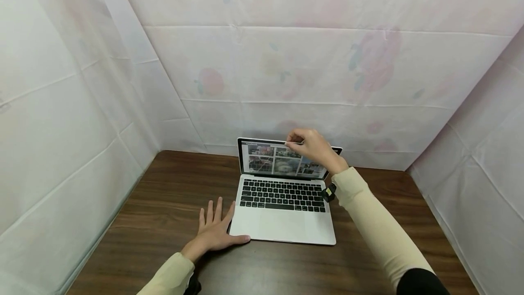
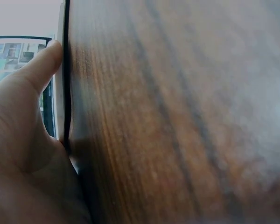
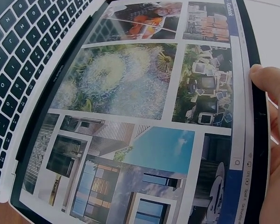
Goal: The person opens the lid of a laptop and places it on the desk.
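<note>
An open silver laptop (image 1: 282, 224) with black keys stands on the wooden table, its lid raised and its screen (image 3: 130, 84) lit with a grid of photos. My right hand (image 1: 313, 147) pinches the top edge of the lid near its middle, thumb on the screen's black border and fingers behind, as the right wrist view shows. With fingers spread, my left hand (image 1: 214, 231) rests at the laptop's front left corner. Its thumb (image 2: 49, 58) lies along the front edge, while the other fingers point forward beside the base on the tabletop.
Dark brown wood grain marks the table (image 1: 172, 185). White fabric sheets (image 1: 262, 67) with faint pink fruit prints hang behind the table and along both sides. A dark band with a small device (image 1: 329, 192) is on the right wrist.
</note>
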{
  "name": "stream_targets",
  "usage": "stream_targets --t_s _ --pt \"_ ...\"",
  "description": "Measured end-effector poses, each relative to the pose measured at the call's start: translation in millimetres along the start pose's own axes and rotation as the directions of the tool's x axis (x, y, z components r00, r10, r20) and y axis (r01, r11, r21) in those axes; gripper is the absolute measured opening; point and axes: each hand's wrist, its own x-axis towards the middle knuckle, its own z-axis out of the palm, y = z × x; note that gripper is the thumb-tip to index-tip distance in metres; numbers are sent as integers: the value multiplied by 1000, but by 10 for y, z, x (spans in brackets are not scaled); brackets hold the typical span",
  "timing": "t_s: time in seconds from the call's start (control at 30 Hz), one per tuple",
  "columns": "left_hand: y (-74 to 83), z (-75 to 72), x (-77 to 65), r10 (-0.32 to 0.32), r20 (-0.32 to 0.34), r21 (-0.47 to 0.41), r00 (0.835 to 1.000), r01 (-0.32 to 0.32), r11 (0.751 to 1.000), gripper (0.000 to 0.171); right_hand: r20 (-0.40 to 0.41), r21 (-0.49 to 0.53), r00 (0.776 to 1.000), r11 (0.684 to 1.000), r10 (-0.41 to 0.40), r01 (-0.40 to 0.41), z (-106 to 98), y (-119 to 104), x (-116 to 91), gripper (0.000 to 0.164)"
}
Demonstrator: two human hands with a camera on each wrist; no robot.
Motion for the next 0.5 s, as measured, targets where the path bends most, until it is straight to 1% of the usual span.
stream_targets --t_s 0.17,0.4,0.5 --pt "-45 32 20 -27 16 36 1000 27 999 131 2 3 1000 1000 5 -5 9 -14 22 7" --pt "-133 70 44 -5 -37 29 999 6 1000 131 13 20 1000 1000 15 -15 6 -35 91 9" --pt "-149 80 49 0 -29 32 1000 1 999 131 12 22 1000 1000 17 -17 1 -34 111 9"
